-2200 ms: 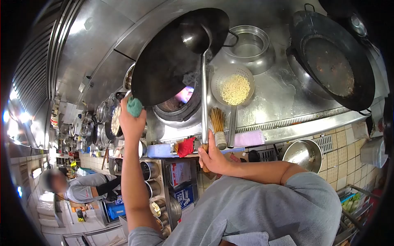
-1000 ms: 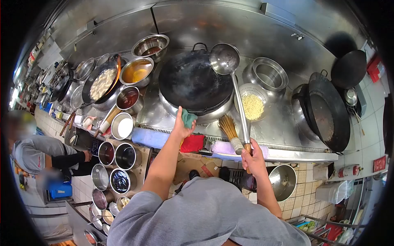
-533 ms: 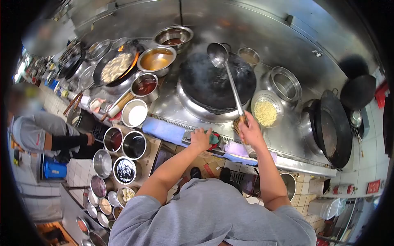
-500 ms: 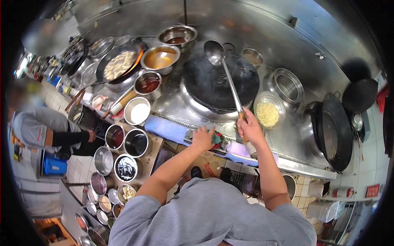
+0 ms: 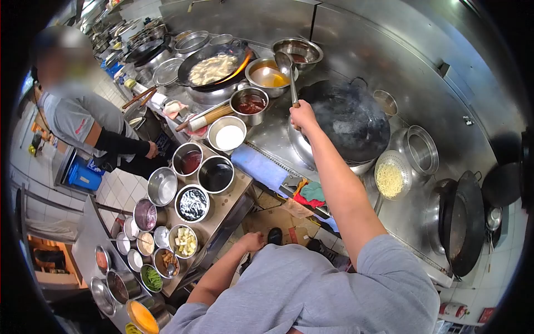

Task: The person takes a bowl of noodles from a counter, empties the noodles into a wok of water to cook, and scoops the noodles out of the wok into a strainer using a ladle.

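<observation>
My right hand [image 5: 303,116] is wrapped round the handle of a long metal ladle [image 5: 293,86]. The ladle's bowl is up at the right rim of a steel bowl of amber liquid [image 5: 257,73]; whether it touches the liquid cannot be made out. Beneath and right of my forearm sits a large black wok [image 5: 347,125], faintly smoking. My left hand [image 5: 252,241] hangs low beside my waist, fingers curled in, with nothing visible in it. Green and red cloths [image 5: 312,192] lie on the stove's front edge, left of my right arm.
A strainer of noodles [image 5: 391,181] rests right of the wok. Pale pieces cook in another wok [image 5: 214,69] with flame at its side. Several pots of sauces and ingredients, including a dark sauce pot [image 5: 192,203], fill the left counter. A co-worker [image 5: 92,119] stands at left.
My right hand has carried the ladle leftward, from over the wok to the amber-liquid bowl. My left hand has left the stove edge and dropped to my waist. The view has turned left.
</observation>
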Demonstrator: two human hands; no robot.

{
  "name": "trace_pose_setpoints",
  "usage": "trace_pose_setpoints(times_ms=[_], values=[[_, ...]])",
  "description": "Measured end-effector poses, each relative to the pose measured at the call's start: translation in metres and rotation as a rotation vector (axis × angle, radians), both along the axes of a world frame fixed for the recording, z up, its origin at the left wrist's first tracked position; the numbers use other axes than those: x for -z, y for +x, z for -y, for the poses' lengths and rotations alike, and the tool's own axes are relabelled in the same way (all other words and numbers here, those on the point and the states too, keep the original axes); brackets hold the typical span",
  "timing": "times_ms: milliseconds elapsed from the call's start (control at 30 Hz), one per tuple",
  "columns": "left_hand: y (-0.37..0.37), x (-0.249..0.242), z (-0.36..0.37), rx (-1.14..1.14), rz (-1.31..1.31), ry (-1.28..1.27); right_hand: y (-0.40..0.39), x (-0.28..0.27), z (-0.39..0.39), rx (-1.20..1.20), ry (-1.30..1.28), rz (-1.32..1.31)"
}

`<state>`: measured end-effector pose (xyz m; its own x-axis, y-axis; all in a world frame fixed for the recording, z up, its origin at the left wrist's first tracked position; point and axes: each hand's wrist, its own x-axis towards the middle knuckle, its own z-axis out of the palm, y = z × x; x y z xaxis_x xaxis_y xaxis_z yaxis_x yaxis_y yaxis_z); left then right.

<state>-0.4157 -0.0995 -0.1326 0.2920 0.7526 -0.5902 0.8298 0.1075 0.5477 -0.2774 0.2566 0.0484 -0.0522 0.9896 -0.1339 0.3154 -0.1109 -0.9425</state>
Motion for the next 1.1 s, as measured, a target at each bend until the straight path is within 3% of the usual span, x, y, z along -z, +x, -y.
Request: trace_pose_setpoints(times_ms=[67, 133, 167, 233, 300, 367, 400, 433, 500, 567, 633, 733, 767, 833, 900, 967, 1000, 1033, 1100], values=[[-0.002, -0.009, 0.002, -0.055, -0.01, -0.007, -0.008, 0.001, -0.008, -0.028, -0.054, -0.002], [-0.007, -0.006, 0.0, -0.099, -0.022, -0.012, -0.004, -0.018, -0.003, -0.086, -0.368, -0.508], [-0.008, 0.001, -0.003, -0.106, -0.001, 0.05, -0.001, -0.023, 0.0, -0.085, -0.367, -0.509], [-0.006, 0.013, -0.007, -0.096, 0.023, 0.111, 0.013, -0.031, 0.009, -0.003, -0.593, -1.065], [0.003, 0.0, -0.02, -0.049, 0.039, 0.133, 0.036, -0.032, 0.018, -0.036, -0.585, -1.196], [0.021, -0.014, -0.044, 0.061, 0.113, 0.138, 0.086, -0.038, 0.041, -0.094, -0.582, -1.547], [0.03, -0.021, -0.056, 0.107, 0.182, 0.141, 0.104, -0.04, 0.055, -0.103, -0.569, -1.601], [0.039, -0.026, -0.068, 0.143, 0.188, 0.14, 0.121, -0.04, 0.071, -0.109, -0.562, -1.629], [0.062, -0.04, -0.093, 0.172, 0.187, 0.408, 0.152, -0.025, 0.109, -0.117, -0.477, -1.653], [0.088, -0.079, -0.124, 0.143, 0.335, 0.568, 0.166, -0.022, 0.161, 0.026, -0.295, -1.401], [0.115, -0.101, -0.153, 0.107, 0.471, 0.875, 0.171, -0.032, 0.21, 0.223, -0.244, -0.911], [0.149, -0.146, -0.196, 0.046, 0.526, 0.913, 0.208, -0.048, 0.243, 0.319, -0.338, -0.749], [0.157, -0.154, -0.208, 0.007, 0.501, 0.903, 0.221, -0.039, 0.248, 0.331, -0.341, -0.748], [0.17, -0.14, -0.234, 0.051, 0.455, 0.857, 0.243, -0.007, 0.251, 0.235, -0.42, -1.687], [0.18, -0.131, -0.247, 0.08, 0.406, 0.823, 0.227, -0.007, 0.261, 0.237, -0.371, -1.59], [0.184, -0.128, -0.251, 0.094, 0.254, 0.79, 0.203, -0.029, 0.28, 0.461, -0.289, -0.753], [0.185, -0.128, -0.251, 0.091, 0.254, 0.79, 0.202, -0.043, 0.288, 0.461, -0.3, -0.688], [0.186, -0.128, -0.25, 0.067, 0.274, 0.8, 0.212, -0.042, 0.29, 0.458, -0.305, -0.684], [0.188, -0.125, -0.245, 0.035, 0.295, 0.806, 0.238, -0.034, 0.292, 0.275, -0.302, -1.255]])
